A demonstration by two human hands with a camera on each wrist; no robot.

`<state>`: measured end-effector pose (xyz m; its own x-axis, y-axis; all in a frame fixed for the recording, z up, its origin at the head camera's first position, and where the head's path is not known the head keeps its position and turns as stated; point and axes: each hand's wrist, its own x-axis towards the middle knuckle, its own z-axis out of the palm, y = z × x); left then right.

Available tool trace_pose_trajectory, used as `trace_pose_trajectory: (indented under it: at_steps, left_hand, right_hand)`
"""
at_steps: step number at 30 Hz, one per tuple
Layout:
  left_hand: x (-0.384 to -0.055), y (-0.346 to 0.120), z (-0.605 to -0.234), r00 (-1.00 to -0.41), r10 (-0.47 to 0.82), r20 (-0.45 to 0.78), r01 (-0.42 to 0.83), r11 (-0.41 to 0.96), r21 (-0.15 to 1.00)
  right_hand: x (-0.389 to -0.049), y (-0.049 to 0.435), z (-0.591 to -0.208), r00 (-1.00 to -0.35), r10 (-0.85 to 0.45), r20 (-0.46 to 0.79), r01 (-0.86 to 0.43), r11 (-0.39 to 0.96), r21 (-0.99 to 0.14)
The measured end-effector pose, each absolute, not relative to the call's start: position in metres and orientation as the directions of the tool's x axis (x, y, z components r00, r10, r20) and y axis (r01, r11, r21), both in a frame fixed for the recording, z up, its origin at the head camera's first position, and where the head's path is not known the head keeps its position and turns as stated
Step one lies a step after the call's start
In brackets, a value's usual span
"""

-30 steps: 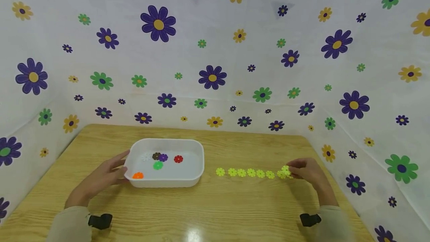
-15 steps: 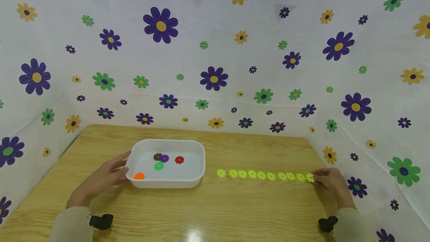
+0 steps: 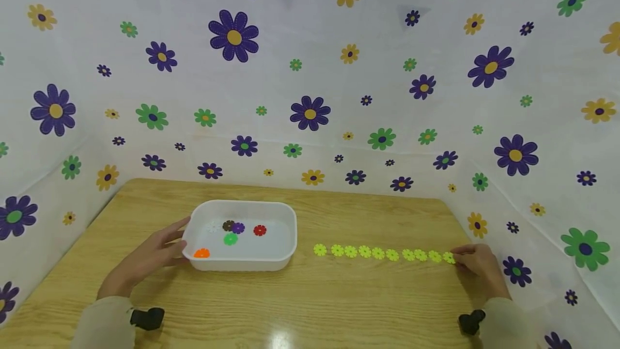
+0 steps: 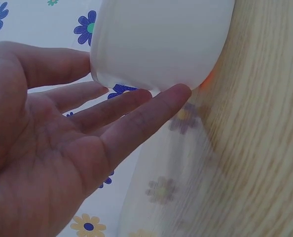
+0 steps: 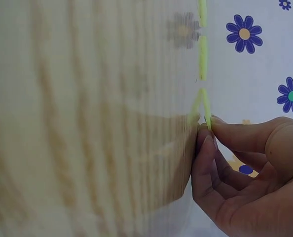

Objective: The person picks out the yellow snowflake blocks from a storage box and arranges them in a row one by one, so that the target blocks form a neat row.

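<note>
My right hand (image 3: pixel 479 264) pinches a yellow-green interlocking flower disc (image 3: pixel 449 258) between thumb and fingers at the right end of a row. In the right wrist view this disc (image 5: pixel 206 106) stands tilted, its lower edge between thumb and fingertips close over the table. Several matching yellow-green discs (image 3: pixel 365 252) lie flat in a line to its left. My left hand (image 3: pixel 151 255) rests its fingertips against the left end of a white plastic tray (image 3: pixel 242 265). The left wrist view shows the fingers (image 4: pixel 131 118) stretched out along the tray's outer wall (image 4: pixel 161 44).
Inside the tray lie loose discs: orange (image 3: pixel 202 253), green (image 3: pixel 230 239), red (image 3: pixel 260 230), purple (image 3: pixel 238 228), brown (image 3: pixel 227 225) and clear (image 3: pixel 213 228). The wooden table (image 3: pixel 300 300) is bordered by a flower-print cloth (image 3: pixel 271 79) at the back and sides.
My right hand has moved right from the row with a yellow-green disc, lengthening the line, and over the last half second stays at its right end. My left hand stays at the tray.
</note>
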<state>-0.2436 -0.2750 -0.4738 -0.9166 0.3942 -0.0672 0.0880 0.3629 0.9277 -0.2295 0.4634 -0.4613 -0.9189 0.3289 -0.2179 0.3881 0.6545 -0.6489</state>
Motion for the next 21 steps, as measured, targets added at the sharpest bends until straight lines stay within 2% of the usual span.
trace_pose_trajectory:
  at_steps: [21]
  left_hand:
    - [-0.2414, -0.2730, -0.4719, -0.919, 0.386, -0.083, 0.074, 0.376, 0.924]
  right_hand:
    - [-0.2306, 0.4660, -0.4642, -0.924, 0.331, -0.192, 0.375, 0.682, -0.628]
